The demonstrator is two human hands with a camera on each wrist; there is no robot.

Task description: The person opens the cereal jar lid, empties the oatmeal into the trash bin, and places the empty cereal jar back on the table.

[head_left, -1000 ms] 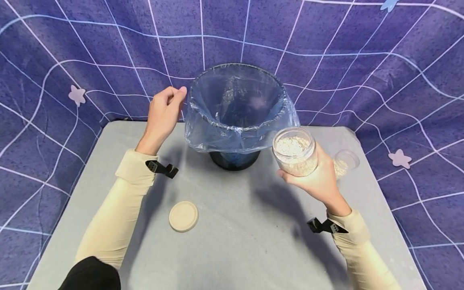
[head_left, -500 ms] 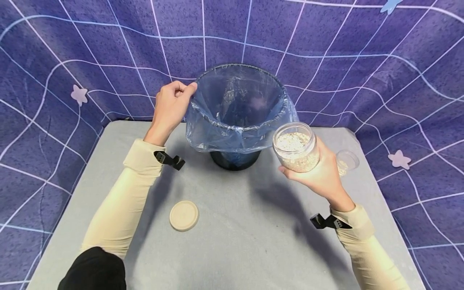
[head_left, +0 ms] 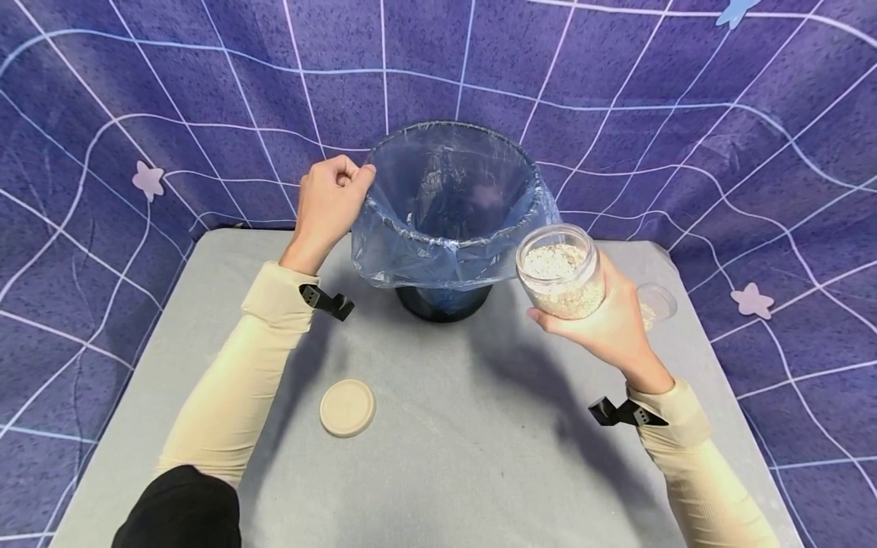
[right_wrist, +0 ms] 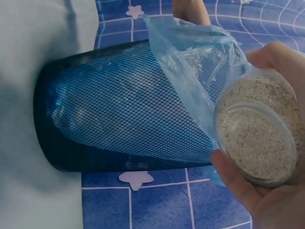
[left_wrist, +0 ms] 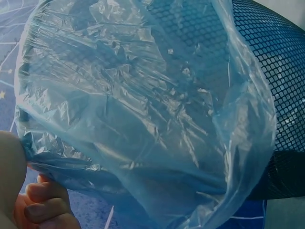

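A black mesh wastebasket (right_wrist: pixel 124 109) stands upright at the back of the table, lined with a thin blue bin bag (head_left: pixel 452 262) folded over its rim. At the rim's left side my left hand (head_left: pixel 329 199) pinches the bag's edge between thumb and curled fingers; the left wrist view has the thumb against the rim. My right hand (head_left: pixel 617 320) grips a clear jar (head_left: pixel 562 293) from the right, thumb across its near side. The jar is lidless and tilted slightly, filled with pale oat-like flakes (right_wrist: pixel 257 138). It is beside the bag's front right, above the table.
A round beige lid (head_left: pixel 347 409) lies on the grey-covered table (head_left: pixel 438 457) at front left. Behind my right hand, a second clear container (head_left: pixel 658 301) with pale flakes is partly hidden. A purple-blue patterned cloth (head_left: pixel 438 53) encloses the back and sides.
My left hand has moved right to the wastebasket's rim and taken hold of the bag's edge. My right hand has raised the jar slightly, shifting a little to the right.
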